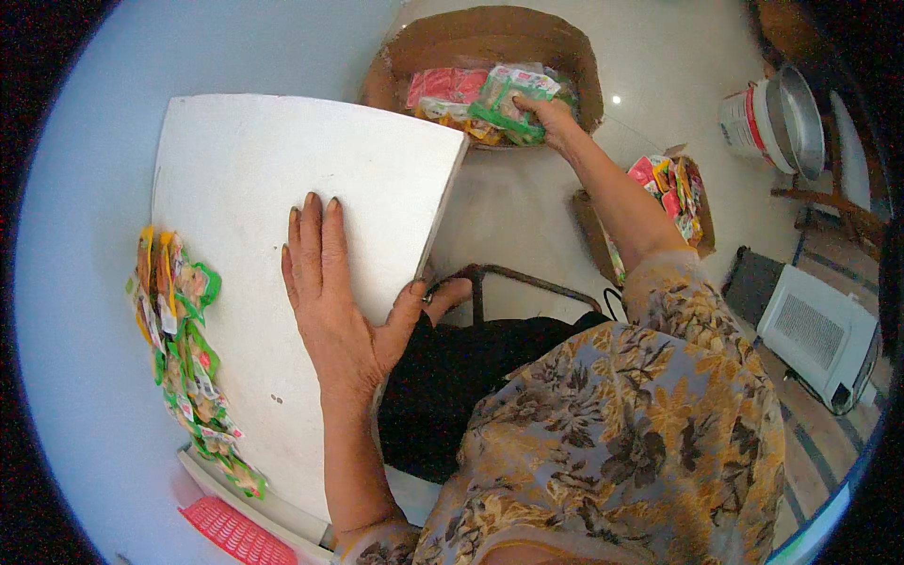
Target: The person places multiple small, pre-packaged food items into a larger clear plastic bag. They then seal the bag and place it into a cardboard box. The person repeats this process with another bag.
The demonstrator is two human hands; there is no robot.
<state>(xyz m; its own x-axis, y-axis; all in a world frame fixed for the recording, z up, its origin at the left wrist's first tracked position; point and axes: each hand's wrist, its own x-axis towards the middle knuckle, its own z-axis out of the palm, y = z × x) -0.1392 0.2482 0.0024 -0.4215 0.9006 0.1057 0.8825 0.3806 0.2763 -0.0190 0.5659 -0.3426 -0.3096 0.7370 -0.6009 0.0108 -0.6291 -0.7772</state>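
Note:
My left hand [339, 311] lies flat on the white tabletop [275, 162] near its right edge, fingers slightly apart and nothing in it. Out over a large cardboard box [487, 35] on the floor, my right hand [551, 120] grips a green-edged clear food packet [510, 106]. Pink packets [448, 86] and yellow-edged packets lie in that box beside and under it. Along the table's left side runs an overlapping row of small food packets [198, 367], yellow-edged at the far end and mostly green-edged nearer me.
A smaller cardboard box [706, 219] of mixed packets stands on the floor at the right. Beyond it are a white bucket [741, 123] with a metal basin [803, 120] and a wooden chair. A white appliance [812, 328] lies at the right; a red plastic basket [236, 533] is at the lower left.

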